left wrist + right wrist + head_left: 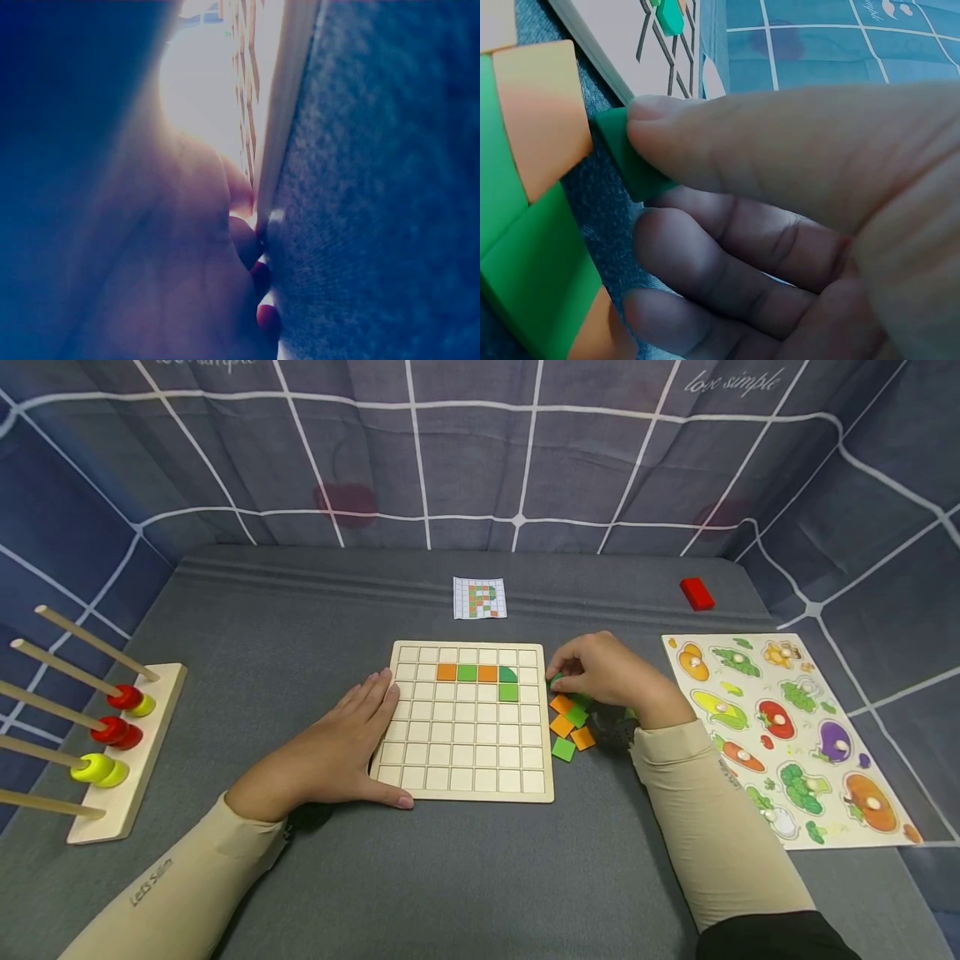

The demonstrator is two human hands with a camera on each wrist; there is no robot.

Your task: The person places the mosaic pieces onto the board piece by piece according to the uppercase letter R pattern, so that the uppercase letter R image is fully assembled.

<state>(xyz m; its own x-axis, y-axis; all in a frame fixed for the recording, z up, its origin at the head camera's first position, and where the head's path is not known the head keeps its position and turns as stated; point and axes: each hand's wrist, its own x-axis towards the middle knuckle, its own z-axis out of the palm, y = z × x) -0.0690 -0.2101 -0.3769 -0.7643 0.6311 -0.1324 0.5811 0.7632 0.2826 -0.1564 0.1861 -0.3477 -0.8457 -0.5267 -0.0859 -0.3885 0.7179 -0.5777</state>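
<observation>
A wooden grid board (457, 756) lies on the grey surface, holding an orange, green, orange row of squares, a green rounded piece (507, 674) at its right end and a green square (508, 692) below that. My left hand (337, 747) rests along the board's left edge, fingers straight. Just off the right edge, my right hand (611, 677) pinches a green piece (634, 161) between thumb and finger. Below it lie loose orange and green squares (562, 749), partly covered by the hand.
A printed pattern card (480, 599) lies behind the board. On the left stands a wooden peg rack (142, 760) with red and yellow-green rings. A vegetable puzzle board (813, 760) is at the right, with a red block (697, 594) behind it.
</observation>
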